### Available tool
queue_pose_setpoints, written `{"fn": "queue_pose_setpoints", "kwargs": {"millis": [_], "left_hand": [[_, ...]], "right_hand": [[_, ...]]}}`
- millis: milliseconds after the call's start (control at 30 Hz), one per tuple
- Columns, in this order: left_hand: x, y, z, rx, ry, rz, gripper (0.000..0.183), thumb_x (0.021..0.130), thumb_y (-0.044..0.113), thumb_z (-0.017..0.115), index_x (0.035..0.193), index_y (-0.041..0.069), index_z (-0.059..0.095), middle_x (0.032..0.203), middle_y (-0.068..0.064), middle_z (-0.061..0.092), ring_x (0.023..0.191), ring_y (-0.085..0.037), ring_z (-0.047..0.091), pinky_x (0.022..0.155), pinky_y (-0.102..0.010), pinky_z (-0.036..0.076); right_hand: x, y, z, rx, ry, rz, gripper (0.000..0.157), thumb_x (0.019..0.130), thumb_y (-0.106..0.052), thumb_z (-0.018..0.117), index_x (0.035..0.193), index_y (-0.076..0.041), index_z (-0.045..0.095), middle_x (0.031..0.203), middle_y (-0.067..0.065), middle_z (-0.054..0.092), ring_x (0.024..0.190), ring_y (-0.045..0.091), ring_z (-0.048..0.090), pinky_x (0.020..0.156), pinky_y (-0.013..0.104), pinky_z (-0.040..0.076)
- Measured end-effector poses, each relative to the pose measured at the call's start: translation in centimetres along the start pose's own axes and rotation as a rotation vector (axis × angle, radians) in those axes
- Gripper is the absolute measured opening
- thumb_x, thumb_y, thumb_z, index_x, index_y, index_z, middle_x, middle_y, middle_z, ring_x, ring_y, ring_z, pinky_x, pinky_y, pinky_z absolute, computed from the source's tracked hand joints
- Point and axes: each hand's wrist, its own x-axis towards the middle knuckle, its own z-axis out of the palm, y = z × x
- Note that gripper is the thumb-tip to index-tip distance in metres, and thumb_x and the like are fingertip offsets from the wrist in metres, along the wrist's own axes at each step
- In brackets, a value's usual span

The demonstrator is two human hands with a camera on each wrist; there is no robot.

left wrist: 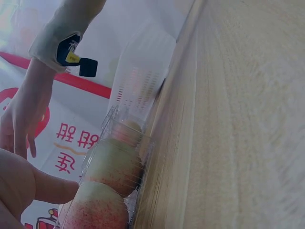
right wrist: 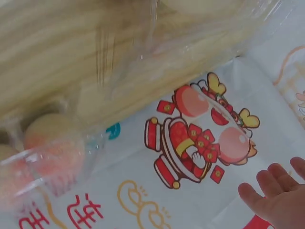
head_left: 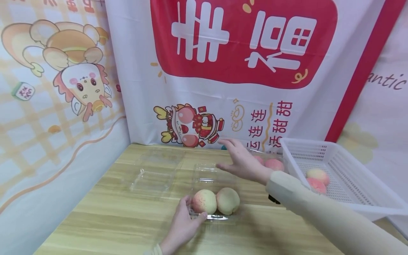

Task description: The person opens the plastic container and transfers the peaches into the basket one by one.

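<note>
Two peaches, one blushed red (head_left: pixel 204 202) and one paler (head_left: pixel 227 201), sit side by side in the front half of a clear plastic box (head_left: pixel 218 216). My left hand (head_left: pixel 183 225) grips this box at its front left corner, the thumb over the front rim and the fingers along the left side. In the left wrist view, the thumb (left wrist: pixel 55 188) lies against the box edge close to the nearer peach (left wrist: pixel 97 207). Raised over the back of the box, my right hand (head_left: pixel 240 161) holds nothing, its fingers spread and pointing left.
Another clear box (head_left: pixel 153 180) lies on the wooden table (head_left: pixel 95 219) to the left. At the back right, pink peaches (head_left: pixel 274 165) rest in a clear box beside a white plastic basket (head_left: pixel 360 177), which holds peaches (head_left: pixel 318 176) too. Printed cloths (head_left: pixel 137 88) hang behind and at the left.
</note>
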Motion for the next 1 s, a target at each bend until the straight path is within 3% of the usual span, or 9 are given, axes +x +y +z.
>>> {"fn": "queue_pose_setpoints", "kwargs": {"millis": [333, 567, 667, 1000], "left_hand": [[0.2, 0.0, -0.1, 0.000, -0.004, 0.011, 0.079, 0.081, 0.012, 0.078, 0.138, -0.016, 0.031, 0.132, -0.034, 0.047, 0.119, -0.046, 0.050, 0.102, -0.060, 0.039], [0.1, -0.1, 0.0, -0.001, -0.016, -0.007, 0.081, 0.081, 0.012, 0.078, 0.139, -0.016, 0.030, 0.134, -0.035, 0.046, 0.120, -0.047, 0.049, 0.102, -0.061, 0.039], [0.1, -0.1, 0.0, -0.007, -0.018, -0.005, 0.081, 0.081, 0.013, 0.079, 0.139, -0.016, 0.030, 0.133, -0.034, 0.046, 0.119, -0.047, 0.050, 0.102, -0.061, 0.039], [0.1, -0.2, -0.1, -0.011, -0.023, -0.011, 0.082, 0.082, 0.014, 0.078, 0.140, -0.015, 0.029, 0.135, -0.034, 0.045, 0.122, -0.047, 0.048, 0.103, -0.061, 0.038]], "right_hand": [[-2.1, -1.4, 0.9, 0.248, 0.037, 0.136, 0.075, 0.078, -0.037, 0.084, 0.138, -0.008, 0.052, 0.136, 0.006, 0.053, 0.123, 0.022, 0.050, 0.103, 0.043, 0.044], [-3.5, -2.6, 2.2, 0.581, 0.015, 0.325, 0.071, 0.072, -0.029, 0.089, 0.131, -0.004, 0.057, 0.130, 0.008, 0.060, 0.120, 0.027, 0.055, 0.100, 0.044, 0.048], [-3.9, -2.8, 2.7, 0.672, -0.010, 0.397, 0.068, 0.072, -0.025, 0.089, 0.128, -0.002, 0.059, 0.128, 0.009, 0.061, 0.119, 0.028, 0.055, 0.101, 0.047, 0.046], [-4.9, -3.0, 3.4, 0.663, -0.018, 0.561, 0.071, 0.067, -0.028, 0.092, 0.126, -0.003, 0.062, 0.126, 0.009, 0.062, 0.116, 0.031, 0.055, 0.099, 0.049, 0.046]]}}
